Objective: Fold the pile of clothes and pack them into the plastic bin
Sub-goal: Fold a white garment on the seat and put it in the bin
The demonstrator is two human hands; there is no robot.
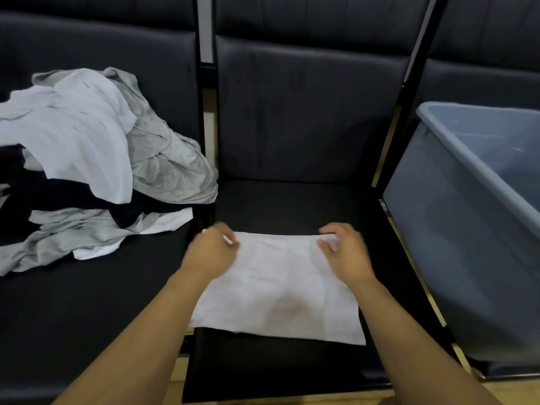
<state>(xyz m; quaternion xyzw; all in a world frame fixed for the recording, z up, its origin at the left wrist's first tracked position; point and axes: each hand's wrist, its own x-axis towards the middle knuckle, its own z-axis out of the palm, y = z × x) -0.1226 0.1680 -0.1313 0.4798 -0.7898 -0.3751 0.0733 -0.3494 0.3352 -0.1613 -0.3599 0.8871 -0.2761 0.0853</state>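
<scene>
Three black padded seats [306, 206] stood in a row. The one plastic bin [455, 229] rested on the right seat, and nothing showed inside it. One loose pile of clothes [96, 159], white, grey and black, sprawled over the left seat. One white garment [280, 290] lay folded flat on the middle seat. The left hand [211, 251] pinched its far left corner; the right hand [343, 248] curled its fingers over the far right edge, though blur hid how firm that grip was. If the corners were lifted unevenly, the fold could probably slump open; carried carelessly, it might catch the bin's rim.
</scene>
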